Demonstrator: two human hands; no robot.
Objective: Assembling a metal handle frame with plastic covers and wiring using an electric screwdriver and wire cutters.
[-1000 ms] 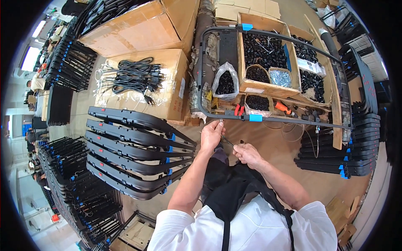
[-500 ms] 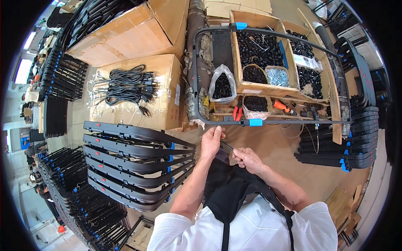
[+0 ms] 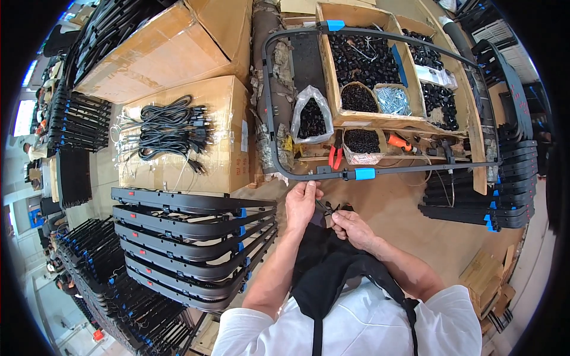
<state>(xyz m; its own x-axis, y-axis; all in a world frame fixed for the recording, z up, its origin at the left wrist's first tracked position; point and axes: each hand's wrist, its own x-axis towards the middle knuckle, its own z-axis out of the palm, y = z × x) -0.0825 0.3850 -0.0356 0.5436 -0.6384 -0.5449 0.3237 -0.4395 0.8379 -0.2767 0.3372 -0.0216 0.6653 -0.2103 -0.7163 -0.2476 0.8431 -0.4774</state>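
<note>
In front of my chest, just below the near bar of a black rounded-corner frame (image 3: 309, 176), both hands are closed with fingertips pinched. My left hand (image 3: 301, 206) and my right hand (image 3: 352, 229) hold a thin black cord-like piece (image 3: 323, 206) stretched between them. Small dark bits show by the right fingertips, too small to name. The frame lies over the workbench and carries blue clips, one on the near bar (image 3: 364, 173) and one on the far bar (image 3: 335, 25). Whether my left fingertips touch the frame I cannot tell.
Beneath the frame sit a wooden parts box (image 3: 409, 118) of black pieces and screws, a plastic bag (image 3: 313, 118), red-handled pliers (image 3: 335, 155) and an orange-handled tool (image 3: 399, 142). Bundled black cables (image 3: 173, 127) lie on a carton at left. Stacked black frames (image 3: 184, 237) stand near my left arm.
My view has shifted slightly, so the bench and boxes sit a little further left. Both hands keep their pinch near the frame's near bar, and more dark bits show between them.
</note>
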